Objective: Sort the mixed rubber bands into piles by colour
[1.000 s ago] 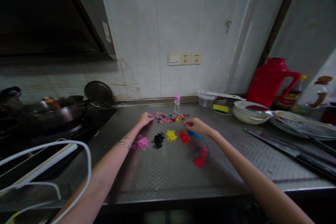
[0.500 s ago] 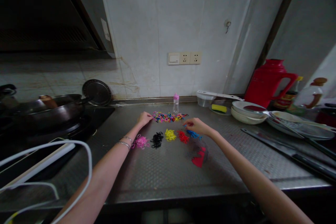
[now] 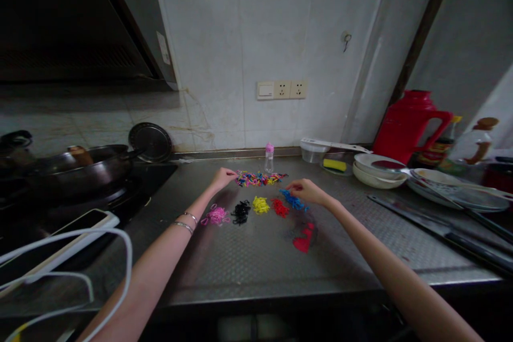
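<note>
Small colourful rubber bands lie in a long mixed pile on the metal counter. In front of it is a row of single-colour piles: pink, black, yellow, red and blue. My left hand is at the left end of the mixed pile, thumb and fingertips pinched together. Over the blue pile is my right hand, its fingers curled together and touching or nearly touching the blue bands. Whatever either pinch holds is too small to make out.
A small pink-capped clear bottle stands behind the mixed pile. Stacked bowls, a yellow sponge, a red thermos and a long knife are right. On the left are a pan and a white cable.
My right hand has shifted slightly right, uncovering more of the blue pile. The left hand stays pinched by the mixed pile's left end, and the view has moved slightly.
</note>
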{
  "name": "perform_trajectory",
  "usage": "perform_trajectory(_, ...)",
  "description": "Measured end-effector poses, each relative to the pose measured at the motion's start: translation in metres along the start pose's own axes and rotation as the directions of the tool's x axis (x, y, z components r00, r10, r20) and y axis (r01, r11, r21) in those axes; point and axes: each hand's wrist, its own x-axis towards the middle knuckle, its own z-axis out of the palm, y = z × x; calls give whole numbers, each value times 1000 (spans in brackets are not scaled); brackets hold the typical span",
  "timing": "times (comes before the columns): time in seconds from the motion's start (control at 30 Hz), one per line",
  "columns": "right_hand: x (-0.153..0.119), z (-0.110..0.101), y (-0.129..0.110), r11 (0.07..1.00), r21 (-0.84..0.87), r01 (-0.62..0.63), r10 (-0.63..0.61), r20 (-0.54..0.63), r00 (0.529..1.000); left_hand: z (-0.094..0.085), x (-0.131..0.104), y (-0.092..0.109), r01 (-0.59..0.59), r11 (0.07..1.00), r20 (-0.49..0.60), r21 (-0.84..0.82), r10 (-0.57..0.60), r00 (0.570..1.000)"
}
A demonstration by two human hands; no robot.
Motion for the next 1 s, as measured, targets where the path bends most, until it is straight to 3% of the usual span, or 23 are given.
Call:
perform_trajectory(0.1,2,-2,5,999,43,-8,9,-23,1000,-2,-12,24,-73,995,115,-63,80,990)
perform_trajectory(0.3,5,-5,10,994,102,-32,39,-69,997,11,-40,63,-239,957,298,-163,279,913)
perform_trajectory(0.57,1,-4,14,998,49,-42,48,-135,990,28,-62,77,-300,945,419,-130,327,847)
perform_trajectory(0.7,3,-4,17,999,-28,-39,33,-201,979,24,-63,75,-297,943,382,-151,333,862)
perform_trajectory(0.83,14,-3,23,989,-148,-17,-27,-288,957,13,-58,73,-224,956,248,-188,267,931)
perform_trajectory(0.93,25,1,28,962,-270,-44,-31,-268,963,3,-54,67,-171,975,138,-139,190,972)
perform_trajectory(1.0,32,6,30,940,-320,-122,40,-253,967,-2,-52,59,-137,983,92,-121,148,985)
